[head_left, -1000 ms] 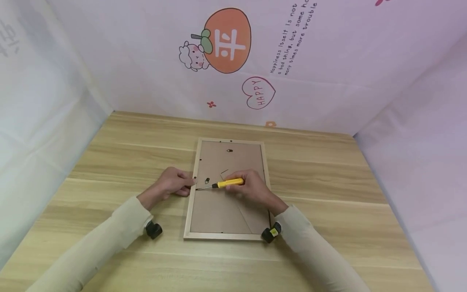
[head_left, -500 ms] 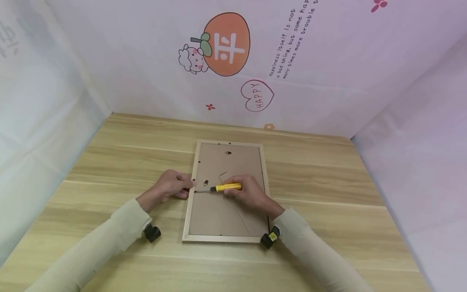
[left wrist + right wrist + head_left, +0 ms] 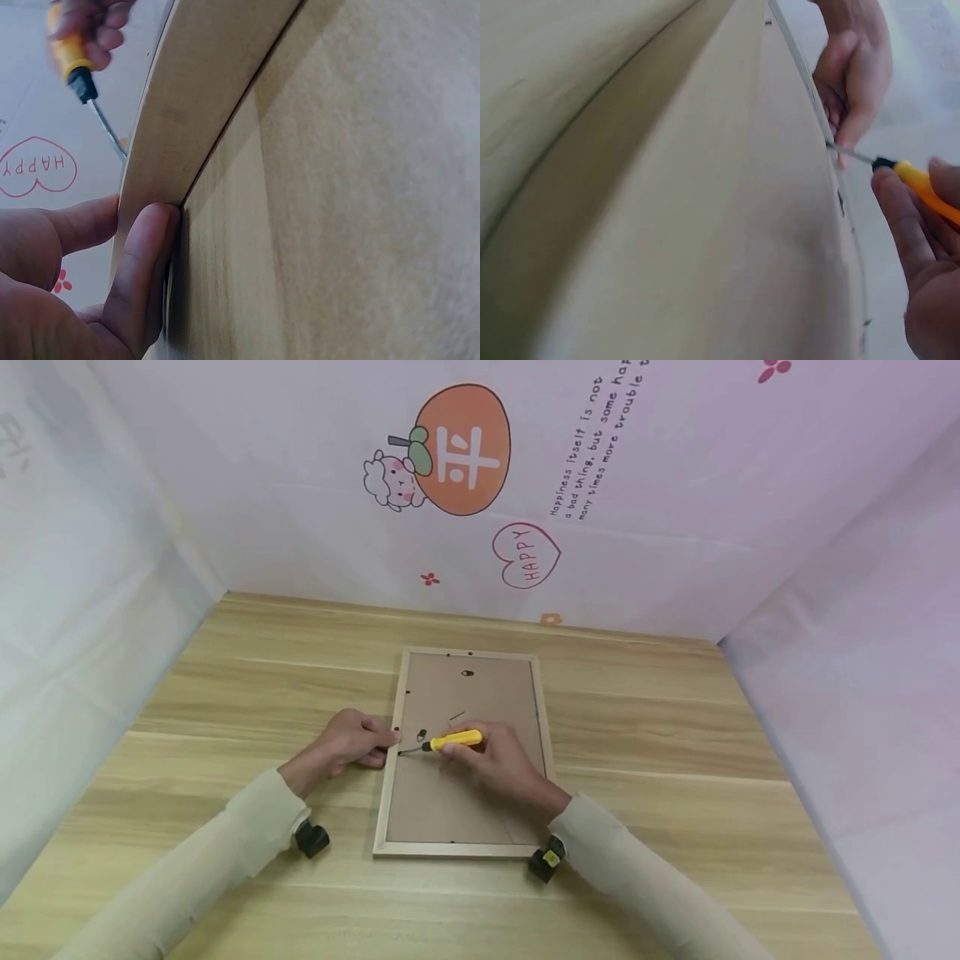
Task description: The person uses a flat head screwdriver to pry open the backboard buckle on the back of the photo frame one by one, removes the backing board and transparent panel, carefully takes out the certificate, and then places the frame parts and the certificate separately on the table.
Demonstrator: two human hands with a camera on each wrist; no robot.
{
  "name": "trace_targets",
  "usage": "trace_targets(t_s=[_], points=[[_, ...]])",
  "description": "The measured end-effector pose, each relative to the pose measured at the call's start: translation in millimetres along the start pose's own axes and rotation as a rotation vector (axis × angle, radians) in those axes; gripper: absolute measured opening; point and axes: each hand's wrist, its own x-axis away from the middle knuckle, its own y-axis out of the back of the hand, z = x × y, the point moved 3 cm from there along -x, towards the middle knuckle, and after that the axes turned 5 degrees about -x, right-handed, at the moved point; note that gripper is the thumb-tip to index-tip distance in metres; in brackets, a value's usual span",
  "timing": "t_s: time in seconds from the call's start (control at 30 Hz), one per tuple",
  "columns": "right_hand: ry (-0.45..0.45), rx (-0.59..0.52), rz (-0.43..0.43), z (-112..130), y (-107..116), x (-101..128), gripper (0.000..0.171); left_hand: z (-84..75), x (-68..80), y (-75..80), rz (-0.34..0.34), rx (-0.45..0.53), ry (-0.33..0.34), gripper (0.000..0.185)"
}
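Observation:
A picture frame (image 3: 381,810) with a pale wooden rim lies back side up, its brown backing board (image 3: 442,802) showing. My right hand (image 3: 502,768) grips a screwdriver (image 3: 459,740) by its yellow handle, low over the board. The screwdriver's metal tip meets a small dark tab (image 3: 399,754) at the inner edge of the left rim. Just beside that spot, my left hand (image 3: 352,742) holds the left rim. In the left wrist view, one left finger (image 3: 142,247) lies along the rim's outer side and another digit touches its back face.
Two hanging hooks, a nearer one (image 3: 422,735) and a farther one (image 3: 468,673), sit on the backing board. More small dark tabs line the rim. The frame rests on a wood-grain table (image 3: 660,827). White printed sheets (image 3: 315,493) rise behind and at both sides.
My right hand has shifted slightly left, and the screwdriver's handle now tilts up more. The tip stays at the left rim. My left hand keeps its place on the frame.

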Motion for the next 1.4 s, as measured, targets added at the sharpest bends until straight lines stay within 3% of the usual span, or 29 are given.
trace_targets(t_s=[0.3,0.43,0.67,0.77,0.9,1.03,1.17,1.4], points=[[0.113,0.301,0.063,58,-17,-10,0.017,0.5,-0.5,-0.4,0.002,-0.014,-0.008,0.028],[0.05,0.262,0.103,59,-13,-12,0.016,0.1,-1.1,-2.7,0.008,-0.001,-0.017,0.028],[-0.082,0.036,0.059,8,15,-2,0.016,0.2,-1.8,-10.2,0.046,0.043,-0.02,0.025],[-0.067,0.004,0.056,0,15,2,0.018,-0.4,-0.9,-9.2,0.043,0.046,-0.018,0.024],[0.015,0.089,0.066,19,5,-2,0.018,0.2,0.0,-6.8,0.042,0.032,-0.016,0.025],[0.083,0.244,0.105,51,-6,-10,0.017,-0.5,1.1,-6.5,0.044,0.023,-0.013,0.026],[0.099,0.344,0.147,71,-15,-14,0.017,-1.3,2.0,-6.3,0.049,0.022,-0.015,0.025],[0.104,0.396,0.173,85,-22,-17,0.017,-2.7,1.4,-7.8,0.05,0.011,-0.02,0.025]])
